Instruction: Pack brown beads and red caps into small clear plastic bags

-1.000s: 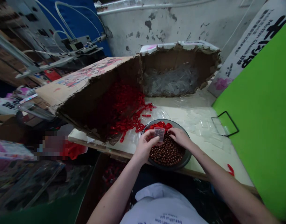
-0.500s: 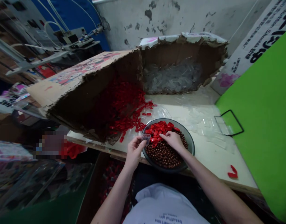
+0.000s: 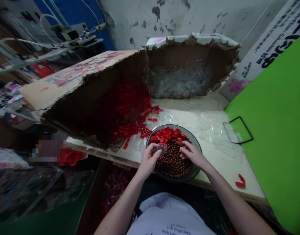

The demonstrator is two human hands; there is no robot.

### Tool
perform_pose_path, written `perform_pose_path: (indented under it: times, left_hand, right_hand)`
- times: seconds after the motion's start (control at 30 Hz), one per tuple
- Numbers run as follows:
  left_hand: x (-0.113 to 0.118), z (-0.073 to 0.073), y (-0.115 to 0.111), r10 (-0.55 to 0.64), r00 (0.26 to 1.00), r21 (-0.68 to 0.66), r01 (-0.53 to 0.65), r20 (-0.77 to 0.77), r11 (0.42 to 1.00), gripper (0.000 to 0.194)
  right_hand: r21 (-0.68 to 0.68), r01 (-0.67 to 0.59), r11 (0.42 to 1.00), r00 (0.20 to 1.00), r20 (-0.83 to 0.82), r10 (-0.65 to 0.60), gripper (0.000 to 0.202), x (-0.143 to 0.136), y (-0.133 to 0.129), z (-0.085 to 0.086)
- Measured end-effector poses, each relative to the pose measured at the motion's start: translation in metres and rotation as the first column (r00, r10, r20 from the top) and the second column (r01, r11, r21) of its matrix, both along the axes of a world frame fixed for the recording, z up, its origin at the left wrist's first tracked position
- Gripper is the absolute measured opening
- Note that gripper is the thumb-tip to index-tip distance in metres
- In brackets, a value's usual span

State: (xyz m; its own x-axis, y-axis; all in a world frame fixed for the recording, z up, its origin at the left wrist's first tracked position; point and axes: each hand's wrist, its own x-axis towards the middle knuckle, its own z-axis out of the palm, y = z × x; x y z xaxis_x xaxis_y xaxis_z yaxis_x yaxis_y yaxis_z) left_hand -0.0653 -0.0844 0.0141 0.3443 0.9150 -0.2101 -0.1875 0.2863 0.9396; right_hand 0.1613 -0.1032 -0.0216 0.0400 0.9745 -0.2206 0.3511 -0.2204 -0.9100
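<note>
The one head view looks forward and steeply down over both hands [image 3: 150, 158].

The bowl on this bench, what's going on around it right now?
Over the bowl of brown beads and red plastic pieces, the left hand pinches a small clear plastic container. The right hand is at one red piece, its grip unclear. Behind, one cut-open cardboard box spills more red pieces; another box holds clear plastic ones.

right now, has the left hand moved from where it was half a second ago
Yes, the left hand has moved right, inward from the left rim of the bowl.
</note>
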Motion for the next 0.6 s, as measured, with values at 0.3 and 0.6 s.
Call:
perform_pose_path:
  times: [0.3,0.6]
  left_hand:
    - [0.016,0.006,-0.001,-0.115,0.993,0.03,0.116,-0.02,0.993,0.027]
    - [0.017,0.008,-0.002,-0.133,0.988,0.06,0.138,-0.072,0.989,0.031]
  right_hand:
    - [0.339,-0.32,0.885,0.922,0.327,0.208,0.047,-0.017,-0.013,0.059]
    - [0.395,-0.341,0.853,0.916,0.342,0.208,0.048,-0.025,-0.018,0.062]
